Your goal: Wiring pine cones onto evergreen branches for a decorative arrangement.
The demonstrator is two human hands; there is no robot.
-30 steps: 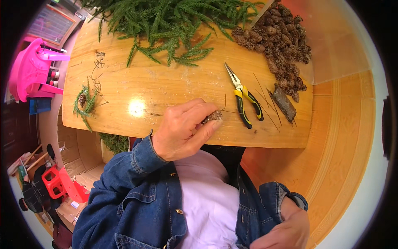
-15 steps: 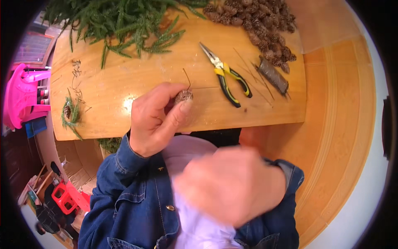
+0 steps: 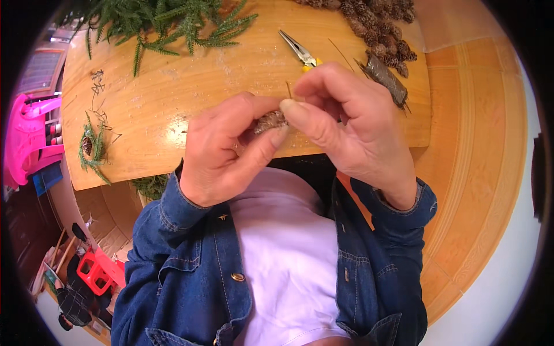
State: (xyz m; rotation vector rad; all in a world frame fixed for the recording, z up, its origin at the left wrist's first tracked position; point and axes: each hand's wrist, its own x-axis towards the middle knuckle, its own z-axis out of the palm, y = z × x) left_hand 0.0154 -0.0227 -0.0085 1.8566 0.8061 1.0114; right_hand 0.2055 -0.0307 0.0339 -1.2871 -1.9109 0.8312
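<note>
My left hand (image 3: 231, 144) pinches a brown pine cone (image 3: 270, 121) between thumb and fingers, just above the table's near edge. A short thin wire (image 3: 288, 90) stands up from the cone's end. From the right, my right hand (image 3: 358, 121) meets it, thumb and forefinger closing around the wire; the exact contact is partly hidden. Beyond that hand lie long-nose pliers (image 3: 298, 48), their handles mostly covered by it.
Green fir sprigs (image 3: 167, 23) are heaped at the far left and pine cones (image 3: 381, 34) at the far right. A dark bundle of wire (image 3: 388, 83) lies near the right edge. On the left are twisted wire (image 3: 98, 83) and a sprig with a cone (image 3: 89, 147). A pink stool (image 3: 34, 138) stands beside the table.
My right hand has risen from in front of my chest to the cone's wire. My left hand has shifted slightly right with the cone, which is now turned more sideways.
</note>
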